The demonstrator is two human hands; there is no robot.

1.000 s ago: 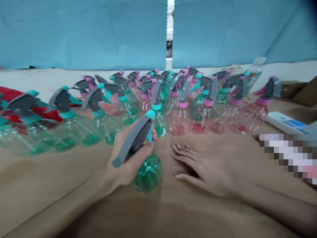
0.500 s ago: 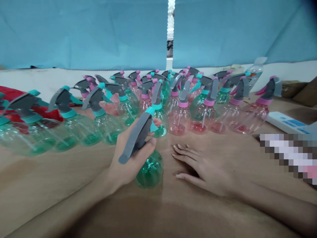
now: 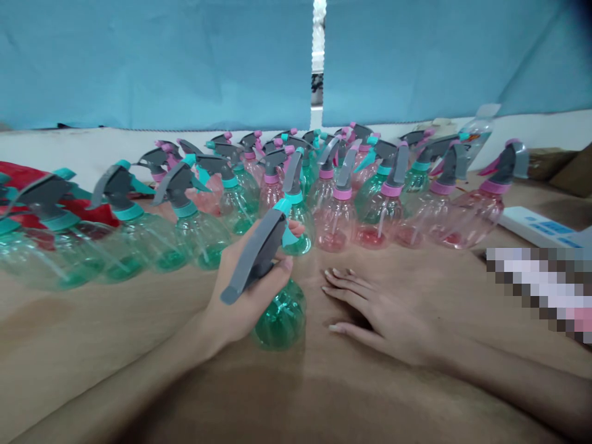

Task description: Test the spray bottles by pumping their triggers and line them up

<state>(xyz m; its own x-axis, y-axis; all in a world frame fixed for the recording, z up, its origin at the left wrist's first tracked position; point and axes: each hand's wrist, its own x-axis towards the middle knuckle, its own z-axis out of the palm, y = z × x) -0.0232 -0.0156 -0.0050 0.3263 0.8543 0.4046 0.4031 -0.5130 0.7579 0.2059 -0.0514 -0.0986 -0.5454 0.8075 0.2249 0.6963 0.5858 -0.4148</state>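
Fingers [image 3: 274, 282] gripping spray bottle [image 3: 281, 317], translucent, green

The table [image 3: 115, 308] is viewed from head height above its near side, close up, with the single camera turned forward and down; the blue cloth [image 3: 185, 61] beyond the table is taken in.

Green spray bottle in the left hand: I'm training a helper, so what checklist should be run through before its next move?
1. Left hand gripping the green spray bottle below its spray head: ok.
2. Right hand off every bottle, on the table: ok.
3. Collar tight: cannot tell; the gripping hand hides it.
4. Room straight ahead: not ok; another green bottle stands just beyond.
5. Fingers off that other bottle: cannot tell; they overlap in view.
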